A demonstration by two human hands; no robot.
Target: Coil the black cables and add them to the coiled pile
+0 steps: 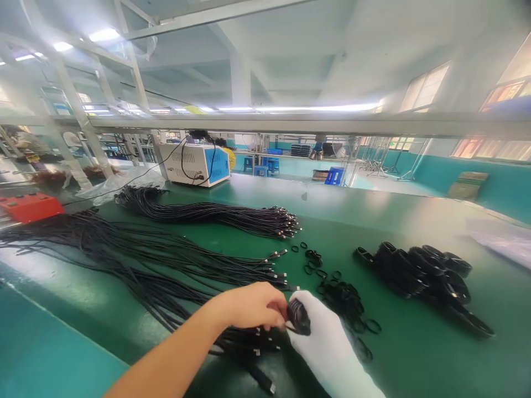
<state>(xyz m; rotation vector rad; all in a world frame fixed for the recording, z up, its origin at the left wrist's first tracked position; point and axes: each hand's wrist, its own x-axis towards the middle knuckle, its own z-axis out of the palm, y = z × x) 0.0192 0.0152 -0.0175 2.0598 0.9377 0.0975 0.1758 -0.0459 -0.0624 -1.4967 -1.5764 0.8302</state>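
Note:
A coiled black cable [298, 316] is gripped in my right hand [321, 331], which wears a white glove. My left hand [251, 305], bare, is closed at the coil's left side, fingertips pinching a thin dark strand that runs to it; whether this is the cable's end or a band is hard to make out. Beneath and left of my hands lie long loose black cables [199, 260] with metal plugs at their right ends. Small black bands [342, 296] are heaped just beyond my right hand.
Finished-looking coiled cables [418, 271] are piled at the right on the green table [415, 215]. A second cable bundle [207, 215] lies farther back. Behind it stands a white and blue machine [197, 164]; a red box [31, 207] sits at far left. A metal beam [290, 124] crosses overhead.

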